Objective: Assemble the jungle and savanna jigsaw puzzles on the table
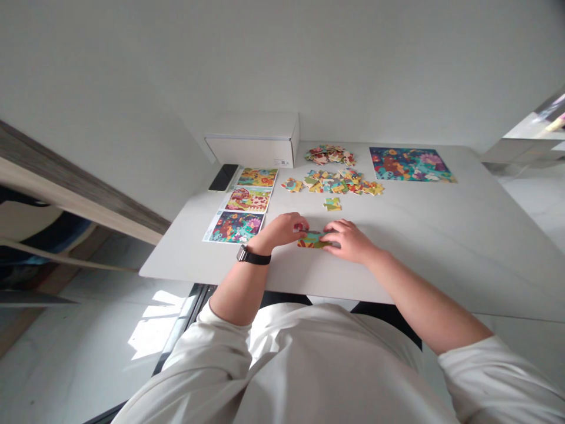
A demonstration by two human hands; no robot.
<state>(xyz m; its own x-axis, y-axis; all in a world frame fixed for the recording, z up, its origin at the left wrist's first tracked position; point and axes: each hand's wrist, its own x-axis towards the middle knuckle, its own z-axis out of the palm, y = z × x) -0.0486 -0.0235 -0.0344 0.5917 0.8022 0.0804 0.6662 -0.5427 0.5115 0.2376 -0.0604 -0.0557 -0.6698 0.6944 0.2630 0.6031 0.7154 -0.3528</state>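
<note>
My left hand, with a black watch on its wrist, pinches a small red jigsaw piece. Just below it lies a short strip of joined green and orange jigsaw pieces. My right hand has its fingertips on that strip's right end, partly hiding it. A loose green-and-yellow piece lies just beyond my hands. Farther off are a spread of loose pieces and a smaller heap. An assembled colourful jigsaw lies at the far right.
Several illustrated picture cards lie in a column at the left of the white table. A black phone lies beyond them, and a white cardboard box stands at the far edge against the wall.
</note>
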